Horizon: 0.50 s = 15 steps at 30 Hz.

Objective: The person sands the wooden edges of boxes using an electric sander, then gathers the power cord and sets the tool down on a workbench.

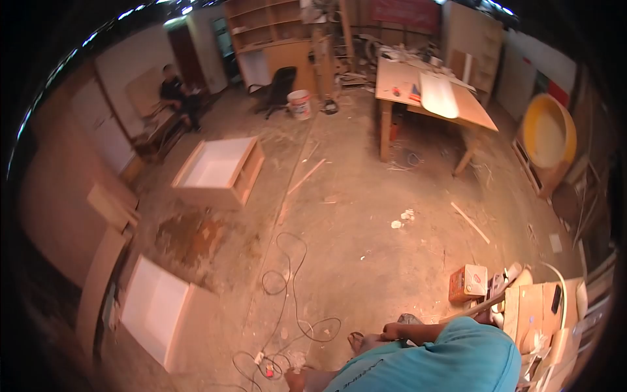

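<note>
My right hand (392,332) reaches across in front of the turquoise shirt (444,356), low beside my leg and a sandalled foot (356,340). Its fingers look curled in; whatever they may hold is too small to make out. A bare limb end (295,379) shows at the bottom edge, and I cannot tell whether it is my left hand or a foot. Close to it lie a red-and-white plug piece (269,370) and a dark cable (287,277) looped over the floor.
Two white-lined wooden box frames (212,163) (153,310) lie on the left. An orange-red tin (467,283) stands right, beside a cluttered wooden box (526,304). Further off are a worktable (398,81), a white bucket (299,104), an office chair (277,88) and a seated person (175,91).
</note>
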Available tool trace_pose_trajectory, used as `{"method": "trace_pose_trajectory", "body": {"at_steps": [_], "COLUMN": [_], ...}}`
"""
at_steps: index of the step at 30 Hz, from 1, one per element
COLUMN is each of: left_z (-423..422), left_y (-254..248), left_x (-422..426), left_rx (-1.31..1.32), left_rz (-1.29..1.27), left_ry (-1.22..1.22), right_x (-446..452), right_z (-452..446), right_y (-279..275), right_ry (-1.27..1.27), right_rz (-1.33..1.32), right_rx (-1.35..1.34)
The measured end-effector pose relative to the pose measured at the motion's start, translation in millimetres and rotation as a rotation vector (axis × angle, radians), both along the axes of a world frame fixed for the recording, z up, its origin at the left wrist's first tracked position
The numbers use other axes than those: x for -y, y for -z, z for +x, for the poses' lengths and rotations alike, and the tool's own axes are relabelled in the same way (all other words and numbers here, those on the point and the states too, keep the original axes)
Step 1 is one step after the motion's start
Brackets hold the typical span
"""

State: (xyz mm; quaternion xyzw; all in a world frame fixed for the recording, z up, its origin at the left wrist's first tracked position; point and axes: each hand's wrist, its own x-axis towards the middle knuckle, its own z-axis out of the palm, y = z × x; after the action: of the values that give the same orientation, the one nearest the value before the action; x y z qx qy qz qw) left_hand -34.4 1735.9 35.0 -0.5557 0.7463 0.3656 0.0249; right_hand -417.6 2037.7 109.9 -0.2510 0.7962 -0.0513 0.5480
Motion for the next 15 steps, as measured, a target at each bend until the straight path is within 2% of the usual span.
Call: {"method": "trace_pose_trajectory", "body": {"at_steps": [3,6,7,9,10,13,14,15], "left_z": [-79,-148,-167,-201,-219,-273,-301,-333], "left_y": [-23,-48,-52,-57,-45,-16,-8,-3], "left_x": [30,51,62,90,114,172,190,212], "left_rx": [-0.074,-0.111,-0.105,-0.059,-0.028,0.054,0.076,0.115], "left_rz": [0.291,0.531,0.578,0.622,0.648,0.668,0.66,0.558], "left_ry": [0.139,0.124,0.105,0.057,0.03,0.008,0.01,0.274], "right_x": [-40,-64,-70,-70,-64,-43,-37,-30], "right_z": [-30,-62,-69,-88,-104,-137,-151,-167], "right_y": [21,33,37,44,47,39,53,60], "right_ry": [0.29,0.588,0.604,0.622,0.581,0.648,0.734,0.821], "right_rz": [-0.056,0.082,0.053,0.0,0.051,-0.12,-0.101,-0.085], "right_rx": [-0.03,0.031,-0.02,-0.132,-0.064,-0.123,-0.091,-0.056]}}
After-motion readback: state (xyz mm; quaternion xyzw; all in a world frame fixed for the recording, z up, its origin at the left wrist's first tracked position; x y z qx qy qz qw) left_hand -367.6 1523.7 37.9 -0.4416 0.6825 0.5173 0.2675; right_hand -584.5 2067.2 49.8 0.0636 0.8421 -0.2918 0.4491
